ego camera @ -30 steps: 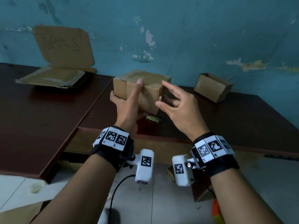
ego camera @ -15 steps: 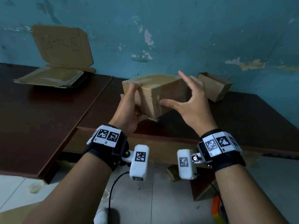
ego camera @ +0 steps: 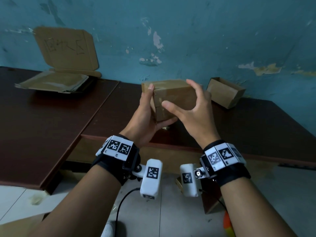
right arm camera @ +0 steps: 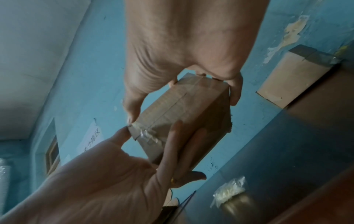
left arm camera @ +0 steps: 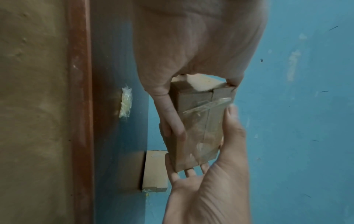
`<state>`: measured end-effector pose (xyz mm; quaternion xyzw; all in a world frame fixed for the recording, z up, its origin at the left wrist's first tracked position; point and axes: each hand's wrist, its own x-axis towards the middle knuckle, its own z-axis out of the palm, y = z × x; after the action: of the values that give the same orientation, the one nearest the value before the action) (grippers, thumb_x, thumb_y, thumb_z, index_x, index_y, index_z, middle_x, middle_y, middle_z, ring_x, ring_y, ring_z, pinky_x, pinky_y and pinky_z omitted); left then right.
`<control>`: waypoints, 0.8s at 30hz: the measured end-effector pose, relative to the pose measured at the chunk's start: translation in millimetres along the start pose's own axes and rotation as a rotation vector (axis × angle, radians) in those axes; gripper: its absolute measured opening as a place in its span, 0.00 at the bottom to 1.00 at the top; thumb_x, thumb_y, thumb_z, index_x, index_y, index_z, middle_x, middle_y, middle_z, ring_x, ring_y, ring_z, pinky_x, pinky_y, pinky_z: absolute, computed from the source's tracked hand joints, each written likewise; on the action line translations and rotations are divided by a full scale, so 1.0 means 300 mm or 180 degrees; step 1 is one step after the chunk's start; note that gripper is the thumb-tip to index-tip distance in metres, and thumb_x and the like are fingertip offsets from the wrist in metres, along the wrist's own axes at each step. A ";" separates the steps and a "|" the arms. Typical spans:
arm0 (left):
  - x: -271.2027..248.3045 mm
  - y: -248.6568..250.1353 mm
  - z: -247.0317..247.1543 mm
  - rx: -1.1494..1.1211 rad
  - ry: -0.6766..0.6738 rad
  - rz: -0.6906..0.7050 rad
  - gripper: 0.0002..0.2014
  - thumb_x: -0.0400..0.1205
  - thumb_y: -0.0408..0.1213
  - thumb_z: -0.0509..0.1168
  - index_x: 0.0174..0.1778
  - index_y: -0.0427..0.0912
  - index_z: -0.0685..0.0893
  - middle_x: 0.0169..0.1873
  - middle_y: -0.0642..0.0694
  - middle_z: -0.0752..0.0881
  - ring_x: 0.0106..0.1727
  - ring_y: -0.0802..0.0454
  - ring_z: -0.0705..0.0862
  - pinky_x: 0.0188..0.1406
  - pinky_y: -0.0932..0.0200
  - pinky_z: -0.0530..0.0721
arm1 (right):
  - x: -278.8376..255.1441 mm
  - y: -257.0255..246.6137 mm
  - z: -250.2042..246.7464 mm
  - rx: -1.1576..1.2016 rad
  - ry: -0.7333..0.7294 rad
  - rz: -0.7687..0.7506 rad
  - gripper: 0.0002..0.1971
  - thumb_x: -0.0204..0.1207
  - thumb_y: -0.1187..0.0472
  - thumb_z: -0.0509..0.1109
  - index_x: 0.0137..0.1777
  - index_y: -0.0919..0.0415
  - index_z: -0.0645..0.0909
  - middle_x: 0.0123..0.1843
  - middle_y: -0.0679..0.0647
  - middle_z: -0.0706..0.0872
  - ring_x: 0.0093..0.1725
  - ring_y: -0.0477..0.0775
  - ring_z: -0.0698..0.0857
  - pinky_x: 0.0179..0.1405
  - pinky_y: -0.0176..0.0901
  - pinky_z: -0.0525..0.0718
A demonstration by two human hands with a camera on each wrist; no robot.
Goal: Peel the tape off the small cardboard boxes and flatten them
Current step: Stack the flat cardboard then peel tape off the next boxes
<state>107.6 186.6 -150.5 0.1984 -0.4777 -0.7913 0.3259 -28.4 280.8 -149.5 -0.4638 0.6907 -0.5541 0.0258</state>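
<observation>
A small brown cardboard box (ego camera: 165, 84) is held in the air above the dark table (ego camera: 256, 125), close to the blue wall. My left hand (ego camera: 160, 105) grips its left end, thumb on top and fingers underneath. My right hand (ego camera: 179, 94) curls round the right part, thumb on the near face and fingers over the top edge. Clear tape (left arm camera: 206, 106) crosses the box's end seam, and a loose crinkled bit of tape (right arm camera: 147, 134) sticks up at one corner. In the right wrist view the box (right arm camera: 182, 109) sits between both hands.
An open small box (ego camera: 225, 92) lies on the table at the back right. Flattened cardboard (ego camera: 53, 82) is stacked at the back left under an upright lid. A crumpled wad of tape (left arm camera: 125, 103) lies on the table below the hands.
The box has turned and shifted right. My right hand left its corner, spread flat against the side, and now curls round the box. My left hand has kept its hold.
</observation>
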 end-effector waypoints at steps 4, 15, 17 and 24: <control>-0.012 0.001 0.010 0.0108 -0.0103 -0.0059 0.30 0.95 0.65 0.50 0.86 0.53 0.78 0.72 0.43 0.91 0.73 0.43 0.91 0.62 0.38 0.93 | -0.016 -0.007 0.026 -0.0448 0.0255 -0.0146 0.56 0.59 0.33 0.93 0.85 0.43 0.71 0.79 0.53 0.71 0.80 0.54 0.77 0.76 0.46 0.84; -0.024 -0.003 0.004 0.0278 -0.0060 -0.0089 0.35 0.91 0.73 0.44 0.81 0.58 0.82 0.72 0.48 0.92 0.73 0.48 0.90 0.66 0.35 0.92 | -0.007 0.007 0.023 -0.0581 0.0082 -0.0300 0.48 0.67 0.37 0.91 0.85 0.43 0.74 0.79 0.51 0.72 0.79 0.48 0.76 0.66 0.21 0.73; -0.021 -0.004 0.006 0.0340 -0.0026 -0.0119 0.35 0.91 0.73 0.44 0.81 0.58 0.82 0.70 0.47 0.92 0.72 0.48 0.91 0.62 0.39 0.92 | -0.011 0.012 0.021 -0.0535 0.0027 -0.0307 0.49 0.67 0.36 0.91 0.86 0.43 0.72 0.79 0.51 0.71 0.80 0.50 0.77 0.74 0.38 0.82; -0.017 -0.011 0.018 0.0499 0.0074 -0.0151 0.34 0.91 0.73 0.45 0.82 0.58 0.80 0.69 0.46 0.93 0.71 0.45 0.92 0.63 0.40 0.91 | -0.023 0.024 0.022 -0.0587 -0.0011 -0.0246 0.56 0.62 0.26 0.88 0.87 0.44 0.68 0.79 0.50 0.69 0.82 0.55 0.76 0.80 0.56 0.85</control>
<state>106.7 194.5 -151.0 0.2437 -0.5296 -0.7566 0.2961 -25.3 280.0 -161.0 -0.4915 0.7204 -0.4880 -0.0372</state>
